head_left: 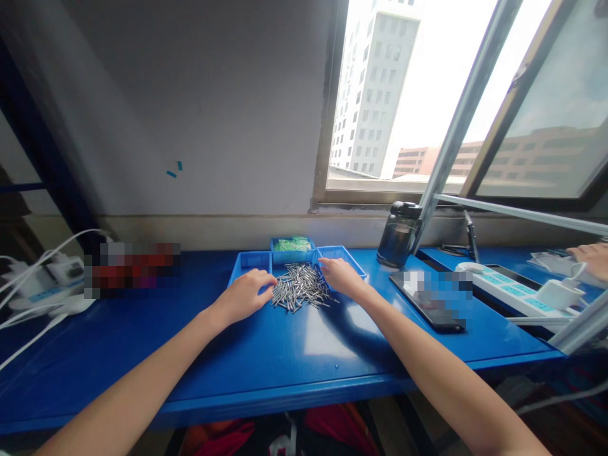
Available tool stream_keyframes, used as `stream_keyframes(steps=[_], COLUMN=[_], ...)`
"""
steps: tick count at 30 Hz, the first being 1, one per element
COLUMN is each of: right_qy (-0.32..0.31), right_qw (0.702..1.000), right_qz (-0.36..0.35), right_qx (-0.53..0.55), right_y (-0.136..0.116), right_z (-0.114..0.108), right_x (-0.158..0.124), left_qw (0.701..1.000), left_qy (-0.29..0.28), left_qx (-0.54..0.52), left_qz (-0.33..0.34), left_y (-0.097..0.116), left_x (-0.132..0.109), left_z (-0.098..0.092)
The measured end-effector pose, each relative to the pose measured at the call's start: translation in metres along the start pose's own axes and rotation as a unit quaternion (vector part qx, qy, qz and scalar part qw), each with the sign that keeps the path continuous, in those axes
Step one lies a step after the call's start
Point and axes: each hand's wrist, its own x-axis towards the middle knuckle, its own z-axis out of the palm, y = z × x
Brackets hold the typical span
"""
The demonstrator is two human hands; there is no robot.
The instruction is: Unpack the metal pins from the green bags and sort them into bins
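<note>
A heap of small metal pins (300, 286) lies on the blue table (266, 354) in front of three small blue trays. My left hand (247, 292) rests at the heap's left edge, fingers curled with the fingertips touching the pins. My right hand (341, 275) sits at the heap's right edge, fingers bent down onto the pins. The left tray (250, 261) and right tray (342, 255) show nothing inside from here. The middle tray (292, 248) holds small green parts. Whether either hand holds a pin is hidden.
A dark jar (399, 234) stands right of the trays. A phone (430, 297) and a white power strip (510, 291) with a plug lie further right. Another person's hand (591, 258) shows at the far right. White cables and chargers (42, 282) lie at the left. A window is behind.
</note>
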Motion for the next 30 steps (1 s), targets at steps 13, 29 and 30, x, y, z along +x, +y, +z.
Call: stream_keyframes(steps=[13, 29, 30], right_qy=[0.078, -0.252, -0.241], right_qw=[0.997, 0.953, 0.955], right_qz=[-0.010, -0.135, -0.141], right_qx=[0.005, 0.104, 0.096], right_y=[-0.001, -0.014, -0.015], right_z=[-0.009, -0.020, -0.020], right_x=[-0.001, -0.026, -0.026], left_qw=[0.999, 0.987, 0.987], left_qy=[0.030, -0.155, -0.157], left_qx=[0.009, 0.047, 0.045], left_qz=[0.017, -0.003, -0.009], left_y=[0.003, 0.021, 0.022], left_x=[0.001, -0.010, -0.010], left_z=[-0.003, 0.011, 0.011])
